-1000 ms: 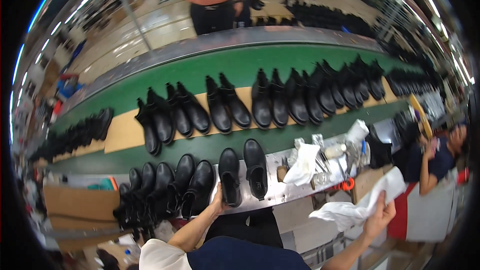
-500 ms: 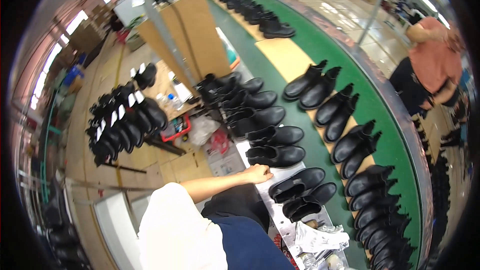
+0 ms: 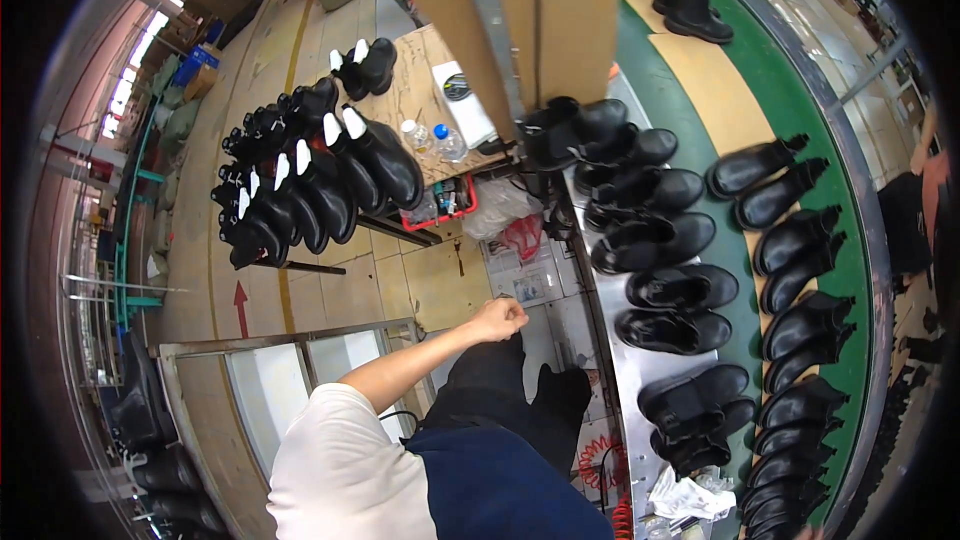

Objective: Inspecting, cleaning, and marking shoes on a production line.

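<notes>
Reaching over grey floor, left hand (image 3: 500,319) curled into loose fist, holding nothing visible. Right hand out of view. Nearest work: pair of glossy black low shoes (image 3: 678,308) on steel bench (image 3: 625,380), to right of hand, not touching it; further pairs lined along same bench. Red tray (image 3: 447,204) beneath wooden table (image 3: 410,90) holds small items, too small to identify. Green conveyor (image 3: 790,90) carries black ankle boots (image 3: 800,250) in pairs.

Cardboard boxes (image 3: 560,10), water bottles (image 3: 430,140), red basket (image 3: 445,205).
</notes>
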Tool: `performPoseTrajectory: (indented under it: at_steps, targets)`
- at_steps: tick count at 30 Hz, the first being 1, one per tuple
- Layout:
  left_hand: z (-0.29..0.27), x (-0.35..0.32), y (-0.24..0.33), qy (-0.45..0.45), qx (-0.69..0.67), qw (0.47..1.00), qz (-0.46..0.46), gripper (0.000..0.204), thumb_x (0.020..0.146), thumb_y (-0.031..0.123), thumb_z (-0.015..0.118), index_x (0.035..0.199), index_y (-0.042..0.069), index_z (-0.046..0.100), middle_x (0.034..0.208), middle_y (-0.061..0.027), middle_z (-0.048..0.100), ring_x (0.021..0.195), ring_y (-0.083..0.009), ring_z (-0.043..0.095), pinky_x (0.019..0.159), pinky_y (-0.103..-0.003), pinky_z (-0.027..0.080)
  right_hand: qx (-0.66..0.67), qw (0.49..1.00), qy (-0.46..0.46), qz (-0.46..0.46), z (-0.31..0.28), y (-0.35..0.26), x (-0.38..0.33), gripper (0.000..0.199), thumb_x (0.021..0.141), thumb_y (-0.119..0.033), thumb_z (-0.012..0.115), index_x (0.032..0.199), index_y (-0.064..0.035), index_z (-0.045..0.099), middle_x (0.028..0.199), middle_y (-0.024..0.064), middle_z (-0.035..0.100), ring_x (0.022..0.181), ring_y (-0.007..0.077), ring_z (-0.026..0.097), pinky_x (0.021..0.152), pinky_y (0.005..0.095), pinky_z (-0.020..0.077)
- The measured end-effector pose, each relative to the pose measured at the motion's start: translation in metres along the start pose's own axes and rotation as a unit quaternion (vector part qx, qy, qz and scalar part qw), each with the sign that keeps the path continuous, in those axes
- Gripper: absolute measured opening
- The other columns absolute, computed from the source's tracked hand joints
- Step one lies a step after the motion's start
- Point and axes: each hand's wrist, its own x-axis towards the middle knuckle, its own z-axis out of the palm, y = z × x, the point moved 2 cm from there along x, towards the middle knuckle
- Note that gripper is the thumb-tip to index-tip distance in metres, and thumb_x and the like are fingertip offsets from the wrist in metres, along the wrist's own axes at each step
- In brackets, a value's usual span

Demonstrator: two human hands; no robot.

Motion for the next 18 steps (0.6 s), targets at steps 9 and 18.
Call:
performPoseTrajectory:
  at_steps: [9, 18]
  targets:
    - [-0.154, -0.015, -0.118, 0.142, -0.256, 0.951, -0.099, 0.028, 0.09, 0.025, 0.048, 0.103, 0.0, 0.051, 0.086, -0.0102, 0.061, 0.07, -0.0161, 0.061, 0.057, -0.026, 0.049, 0.503, 0.596, -0.588, -0.215, 0.208, -0.533, -0.142, 0.029, 0.08, -0.014, 0.061, 0.106, -0.0013, 0.059, 0.09, 0.0151, 0.064, 0.079, 0.0163, 0.063, 0.064, 0.0278, 0.0486]
    - [-0.134, -0.119, -0.272, 0.257, -0.416, 0.839, -0.238, 0.024, 0.089, 0.023, 0.05, 0.102, 0.004, 0.053, 0.083, -0.0093, 0.063, 0.066, -0.0169, 0.062, 0.056, -0.028, 0.051, 0.185, 0.675, -0.144, -0.699, 0.321, -0.756, -0.29, 0.019, 0.074, -0.019, 0.051, 0.086, -0.0083, 0.06, 0.088, 0.004, 0.053, 0.092, 0.0218, 0.044, 0.074, 0.0347, 0.0347]
